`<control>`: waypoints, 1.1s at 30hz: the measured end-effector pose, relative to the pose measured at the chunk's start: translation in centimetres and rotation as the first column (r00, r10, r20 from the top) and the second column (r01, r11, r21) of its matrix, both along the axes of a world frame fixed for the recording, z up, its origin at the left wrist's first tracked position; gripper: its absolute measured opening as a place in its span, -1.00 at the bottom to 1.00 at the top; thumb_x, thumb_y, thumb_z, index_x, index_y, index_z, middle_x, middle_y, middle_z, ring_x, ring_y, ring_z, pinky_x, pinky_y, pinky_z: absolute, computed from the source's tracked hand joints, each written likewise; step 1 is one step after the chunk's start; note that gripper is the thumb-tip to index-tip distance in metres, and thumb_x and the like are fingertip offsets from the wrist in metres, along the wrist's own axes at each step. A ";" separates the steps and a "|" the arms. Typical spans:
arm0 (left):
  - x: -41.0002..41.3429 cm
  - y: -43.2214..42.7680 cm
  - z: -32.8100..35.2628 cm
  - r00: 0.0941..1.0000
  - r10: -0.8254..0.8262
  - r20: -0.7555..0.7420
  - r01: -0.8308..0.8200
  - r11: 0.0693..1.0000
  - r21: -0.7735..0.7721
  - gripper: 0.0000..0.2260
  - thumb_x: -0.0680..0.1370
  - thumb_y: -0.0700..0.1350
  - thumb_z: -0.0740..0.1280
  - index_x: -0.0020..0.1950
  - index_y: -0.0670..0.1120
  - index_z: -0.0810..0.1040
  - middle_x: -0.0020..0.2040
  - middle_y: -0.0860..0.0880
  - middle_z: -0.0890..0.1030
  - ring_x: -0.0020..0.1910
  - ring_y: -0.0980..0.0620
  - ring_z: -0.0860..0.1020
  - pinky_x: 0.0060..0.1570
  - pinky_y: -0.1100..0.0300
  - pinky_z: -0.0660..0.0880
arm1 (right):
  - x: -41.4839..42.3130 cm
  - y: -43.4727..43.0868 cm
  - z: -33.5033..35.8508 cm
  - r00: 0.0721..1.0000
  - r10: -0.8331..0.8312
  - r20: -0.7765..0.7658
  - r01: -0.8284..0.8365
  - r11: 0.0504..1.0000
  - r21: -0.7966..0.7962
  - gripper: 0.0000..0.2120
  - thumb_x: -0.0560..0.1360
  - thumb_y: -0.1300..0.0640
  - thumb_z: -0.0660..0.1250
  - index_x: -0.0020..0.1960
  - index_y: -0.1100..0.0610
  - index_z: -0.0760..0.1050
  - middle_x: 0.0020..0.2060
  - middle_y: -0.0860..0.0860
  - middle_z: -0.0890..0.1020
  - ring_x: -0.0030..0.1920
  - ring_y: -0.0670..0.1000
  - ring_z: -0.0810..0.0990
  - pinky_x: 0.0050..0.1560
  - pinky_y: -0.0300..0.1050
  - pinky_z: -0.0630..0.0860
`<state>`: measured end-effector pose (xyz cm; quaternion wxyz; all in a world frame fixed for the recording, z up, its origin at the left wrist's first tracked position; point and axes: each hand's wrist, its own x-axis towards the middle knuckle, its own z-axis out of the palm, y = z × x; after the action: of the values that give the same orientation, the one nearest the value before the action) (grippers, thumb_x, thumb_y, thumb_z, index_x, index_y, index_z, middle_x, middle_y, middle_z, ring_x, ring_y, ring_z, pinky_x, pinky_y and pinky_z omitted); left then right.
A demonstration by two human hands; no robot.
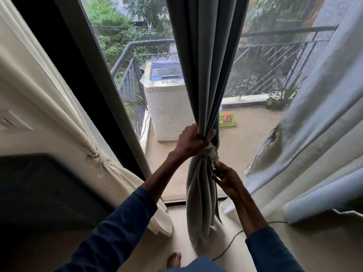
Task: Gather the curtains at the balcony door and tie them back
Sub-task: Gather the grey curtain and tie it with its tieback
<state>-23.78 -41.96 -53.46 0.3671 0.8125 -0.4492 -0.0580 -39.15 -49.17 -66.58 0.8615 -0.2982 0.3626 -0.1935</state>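
Step in hand: tying. Grey curtain (204,75) hung gathered at middle of balcony door (98,65). Your left hand (191,141) clamped bundle above pale tie (212,152). Your right hand (225,176) lay below, straight fingers touching tie. Next, judged: cinch knot. Blue curtain (314,114) at door's right stood untied.

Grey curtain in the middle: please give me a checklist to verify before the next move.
1. Grey curtain gathered in one bundle: ok.
2. Left hand grips the bundle above the white tie: ok.
3. Knot of the white tie finished: cannot tell.
4. Right hand holds the tie: not ok, straight fingers only touch below it.
5. Cream curtain tied: ok.
6. Pale blue curtain tied: not ok, hangs loose.
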 end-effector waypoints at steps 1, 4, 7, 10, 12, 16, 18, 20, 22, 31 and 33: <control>0.0 0.1 -0.2 1.000 -0.002 0.003 0.002 1.000 0.005 -0.62 0.50 0.26 0.32 -0.24 -0.04 0.42 -0.27 -0.12 0.58 -0.20 -0.22 0.60 -0.32 0.07 0.47 | 0.1 0.2 0.2 1.000 0.003 -0.005 -0.003 1.000 -0.002 -0.81 0.57 0.20 0.37 0.15 0.11 0.66 -0.07 -0.02 0.71 -0.09 -0.05 0.67 0.02 -0.14 0.57; -0.2 0.9 -0.9 0.996 -0.086 0.002 0.086 0.994 0.065 -0.57 0.50 0.34 0.30 -0.18 -0.04 0.49 -0.24 -0.07 0.61 -0.18 -0.16 0.63 -0.28 0.06 0.52 | 0.0 1.0 0.6 1.000 0.015 0.001 -0.015 1.000 -0.008 -0.83 0.56 0.17 0.38 0.12 0.08 0.67 -0.10 -0.03 0.69 -0.07 -0.04 0.62 0.05 -0.13 0.51; -0.3 1.9 -2.0 0.986 -0.156 -0.055 0.161 0.982 0.101 -0.52 0.46 0.43 0.26 -0.04 0.01 0.51 -0.15 -0.04 0.65 -0.16 -0.12 0.64 -0.20 -0.03 0.59 | -0.3 1.4 1.2 1.000 -0.009 -0.023 0.008 0.999 -0.034 -0.79 0.57 0.16 0.38 0.19 0.10 0.64 -0.15 -0.05 0.69 -0.15 -0.08 0.63 -0.11 -0.20 0.57; 0.0 2.7 -3.3 0.983 -0.183 0.018 0.181 0.979 0.091 -0.45 0.43 0.42 0.30 0.17 0.01 0.50 0.03 -0.05 0.63 0.02 -0.13 0.61 -0.08 -0.03 0.56 | -0.5 1.6 1.7 0.999 -0.042 -0.026 0.040 0.997 -0.072 -0.74 0.57 0.17 0.38 0.26 0.15 0.62 -0.13 -0.03 0.69 -0.14 -0.05 0.63 -0.03 -0.16 0.57; 0.4 3.2 -4.3 0.957 -0.289 0.030 0.290 0.957 -0.004 -0.38 0.45 0.23 0.43 0.36 -0.11 0.44 0.20 -0.11 0.56 0.12 -0.17 0.56 0.00 -0.05 0.53 | -0.5 2.0 2.1 0.999 -0.035 -0.019 0.033 0.993 -0.111 -0.70 0.56 0.15 0.40 0.28 0.16 0.61 0.00 0.04 0.70 -0.02 0.01 0.64 0.12 -0.07 0.53; 0.9 4.5 -6.2 0.949 -0.313 -0.018 0.313 0.949 -0.026 -0.35 0.42 -0.01 0.55 0.40 -0.14 0.35 0.20 0.04 0.49 -0.01 -0.07 0.59 -0.09 0.00 0.56 | -0.6 2.9 2.7 0.999 -0.010 -0.045 0.002 0.984 -0.179 -0.54 0.38 0.02 0.53 0.25 0.11 0.64 0.05 0.06 0.70 0.02 -0.01 0.67 0.06 -0.12 0.53; 0.8 5.1 -7.4 0.966 -0.252 -0.053 0.257 0.958 0.125 -0.45 0.47 -0.02 0.50 0.36 -0.12 0.36 0.19 0.01 0.53 0.03 -0.09 0.59 -0.05 -0.02 0.56 | -0.8 3.1 2.4 0.997 -0.050 -0.053 0.040 0.983 -0.180 -0.66 0.47 0.12 0.46 0.24 0.14 0.64 0.00 0.05 0.71 -0.06 -0.05 0.68 -0.02 -0.16 0.55; 0.5 5.5 -8.6 0.986 -0.166 -0.011 0.156 0.896 0.416 -0.60 0.53 0.05 0.40 0.25 -0.12 0.41 0.20 -0.11 0.54 0.12 -0.17 0.54 0.04 -0.03 0.52 | -1.1 3.4 2.1 0.988 -0.111 -0.106 0.088 0.976 -0.198 -0.73 0.54 0.19 0.39 0.23 0.16 0.63 -0.08 0.01 0.71 -0.18 -0.12 0.67 -0.13 -0.23 0.55; -0.1 5.5 -8.9 0.994 -0.111 -0.001 0.086 0.762 0.641 -0.66 0.58 0.11 0.29 0.17 -0.13 0.46 0.14 -0.17 0.58 0.07 -0.22 0.58 -0.02 0.01 0.53 | -1.4 3.6 1.8 0.973 -0.170 -0.157 0.133 0.965 -0.225 -0.74 0.55 0.21 0.38 0.23 0.16 0.63 -0.08 0.00 0.70 -0.17 -0.10 0.61 -0.14 -0.21 0.50; -5.0 1.0 -8.8 0.757 -0.347 -0.553 0.640 0.561 0.524 -0.66 0.67 -0.02 0.20 0.05 -0.28 0.59 -0.01 -0.26 0.68 -0.42 -0.04 0.63 -0.39 0.13 0.61 | -4.7 3.6 2.3 0.918 -0.305 -0.252 0.223 0.925 -0.307 -0.81 0.52 0.22 0.39 0.12 0.13 0.66 -0.08 0.02 0.69 -0.16 -0.04 0.56 -0.20 -0.20 0.47; -6.1 -0.6 -8.6 0.772 -0.459 -0.440 0.635 0.581 0.509 -0.70 0.66 -0.02 0.21 0.09 -0.21 0.62 0.01 -0.21 0.69 -0.22 -0.16 0.67 -0.16 0.02 0.64 | -5.8 3.3 2.6 0.893 -0.354 -0.277 0.255 0.906 -0.337 -0.84 0.53 0.23 0.39 0.08 0.12 0.66 -0.11 0.00 0.69 -0.20 -0.06 0.56 -0.22 -0.22 0.46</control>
<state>-29.89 -42.54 -62.07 0.0911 0.6904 -0.5800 -0.4227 -44.95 -45.88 -64.02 0.6929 -0.3891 0.5123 -0.3256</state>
